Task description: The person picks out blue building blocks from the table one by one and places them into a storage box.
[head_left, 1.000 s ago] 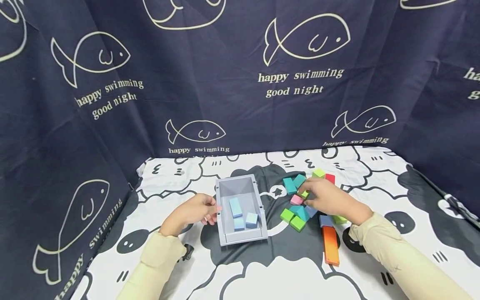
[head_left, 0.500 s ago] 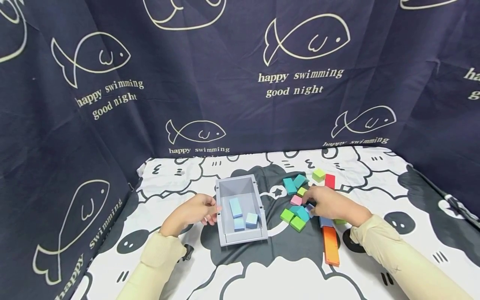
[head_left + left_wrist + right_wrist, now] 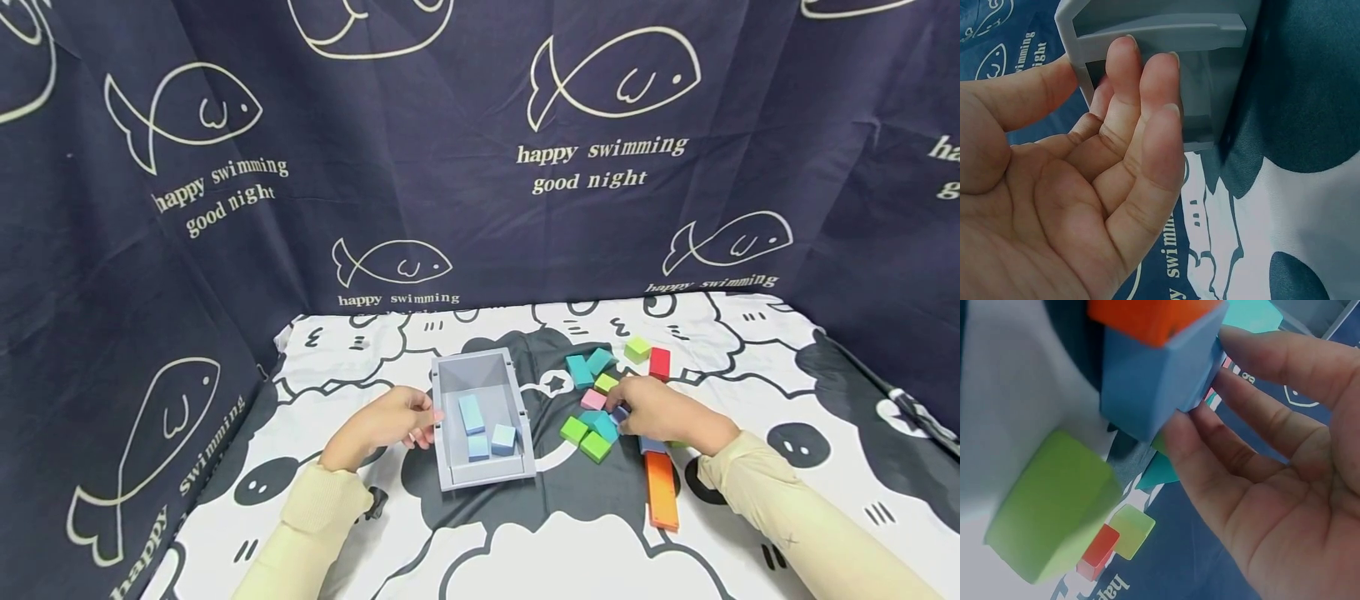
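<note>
My left hand (image 3: pixel 386 423) holds the left wall of a grey open box (image 3: pixel 489 480). In the left wrist view its thumb meets the rim while the fingers lie along the ledge on the outside. Inside the box are several light-blue blocks (image 3: pixel 471 414). My right hand (image 3: pixel 660 412) is low over the pile of coloured blocks, pinching a small blue block (image 3: pixel 1202 387) between thumb and fingers. Around it lie a pink block (image 3: pixel 593 400), a teal triangular block (image 3: pixel 597 423) and a yellow-green block (image 3: pixel 606 383). The hand partly covers the held block.
Two green blocks (image 3: pixel 596 447) lie at the pile's near left. A second blue block (image 3: pixel 652 445) touches a long orange block (image 3: pixel 662 492) near my right forearm. A red block (image 3: pixel 660 362) and a lime block (image 3: pixel 637 348) sit farther back. Dark fish-print curtains surround the table.
My right hand has moved slightly nearer to me, from beside the yellow-green block to the small blue block, which it now pinches. The left hand and the box stay where they were.
</note>
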`<state>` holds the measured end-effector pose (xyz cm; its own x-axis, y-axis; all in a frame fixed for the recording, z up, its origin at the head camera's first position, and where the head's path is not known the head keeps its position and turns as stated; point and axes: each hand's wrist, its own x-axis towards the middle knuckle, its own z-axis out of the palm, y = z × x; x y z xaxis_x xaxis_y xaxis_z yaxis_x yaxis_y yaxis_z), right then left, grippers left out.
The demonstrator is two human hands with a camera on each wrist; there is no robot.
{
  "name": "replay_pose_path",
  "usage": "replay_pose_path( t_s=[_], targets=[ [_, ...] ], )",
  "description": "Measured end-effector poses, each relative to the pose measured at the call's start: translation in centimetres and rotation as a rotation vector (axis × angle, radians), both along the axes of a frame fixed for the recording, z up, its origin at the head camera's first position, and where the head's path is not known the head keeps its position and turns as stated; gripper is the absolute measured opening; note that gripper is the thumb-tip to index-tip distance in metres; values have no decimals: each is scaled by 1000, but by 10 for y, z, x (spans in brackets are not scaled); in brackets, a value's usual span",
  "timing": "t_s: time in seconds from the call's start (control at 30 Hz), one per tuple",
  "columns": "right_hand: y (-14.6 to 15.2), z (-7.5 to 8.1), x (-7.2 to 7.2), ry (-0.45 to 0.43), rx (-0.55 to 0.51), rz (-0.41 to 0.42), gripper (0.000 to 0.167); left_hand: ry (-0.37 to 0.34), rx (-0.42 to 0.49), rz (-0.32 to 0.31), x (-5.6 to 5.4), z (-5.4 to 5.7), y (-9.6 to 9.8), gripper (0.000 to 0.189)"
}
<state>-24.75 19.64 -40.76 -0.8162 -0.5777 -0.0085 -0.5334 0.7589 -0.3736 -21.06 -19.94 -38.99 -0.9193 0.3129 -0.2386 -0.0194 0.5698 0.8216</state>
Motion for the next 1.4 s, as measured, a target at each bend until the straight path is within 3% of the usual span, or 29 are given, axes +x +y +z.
replay_pose_path(
  t_s=[0.83, 1.4],
  targets=[
    [-4, -2, 0, 50, -5, -6, 23, 22, -32, -31, -2, 3, -2, 23],
    [-1, -3, 4, 45, -34, -61, 20, 9, -5, -32, -2, 0, -1, 21]
  ],
)
